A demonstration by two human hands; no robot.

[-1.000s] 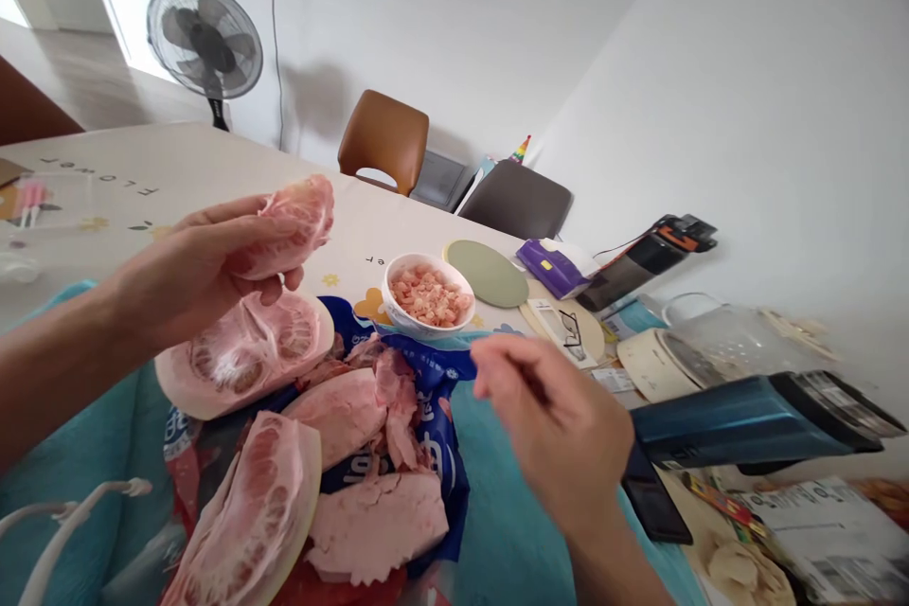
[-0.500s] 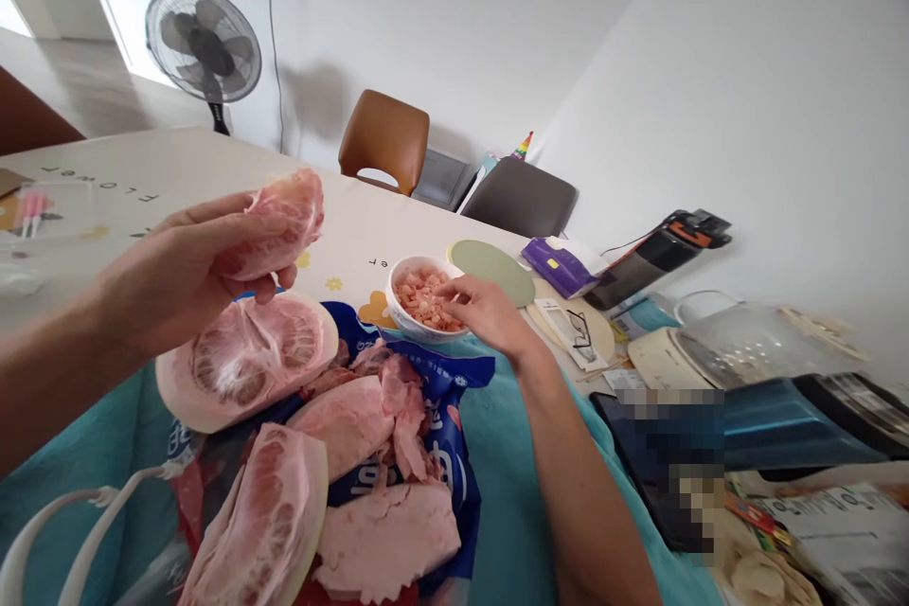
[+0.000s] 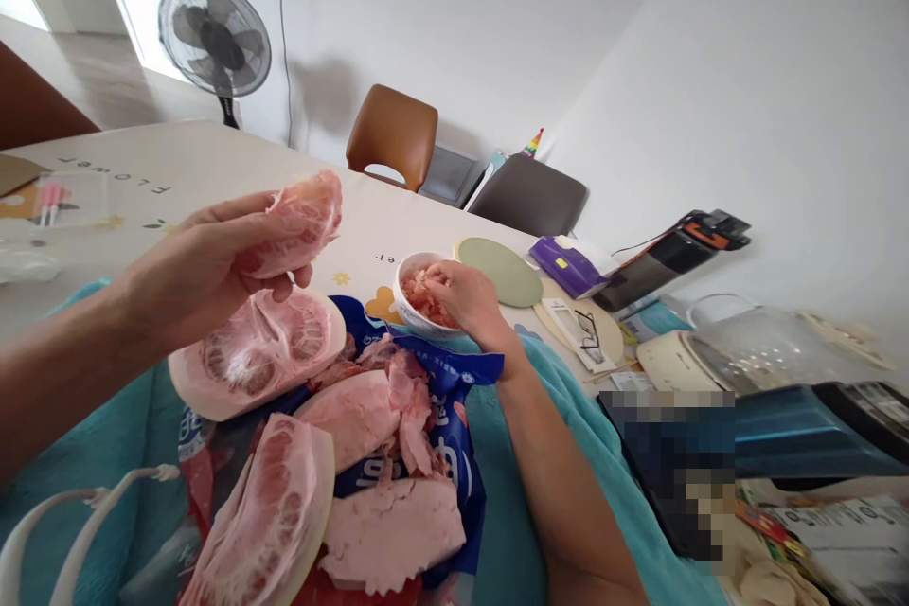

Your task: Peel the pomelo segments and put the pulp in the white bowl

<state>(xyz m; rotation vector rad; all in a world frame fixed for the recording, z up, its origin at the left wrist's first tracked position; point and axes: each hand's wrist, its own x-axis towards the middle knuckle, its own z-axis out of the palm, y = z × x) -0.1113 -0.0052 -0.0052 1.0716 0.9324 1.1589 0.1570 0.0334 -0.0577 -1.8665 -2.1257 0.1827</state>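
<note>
My left hand is closed around a peeled chunk of pink pomelo flesh, held up above a cut pomelo piece with thick pale rind. At the white bowl, my right hand has its fingers bent together over the small pink pomelo pieces inside; what they pinch, if anything, is hidden. Nearer me, an empty pomelo rind section, slabs of pink peel and torn membrane lie on a blue plastic bag.
A teal cloth lies under the bag. Green round mat, purple tissue pack, glasses, a cream appliance and a blue bottle-like object crowd the right side. White bag handles curl at lower left.
My right hand has moved lower and further left over the bowl, its fingers now curled together. The left hand still holds the pomelo chunk. The whole view has shifted slightly.
</note>
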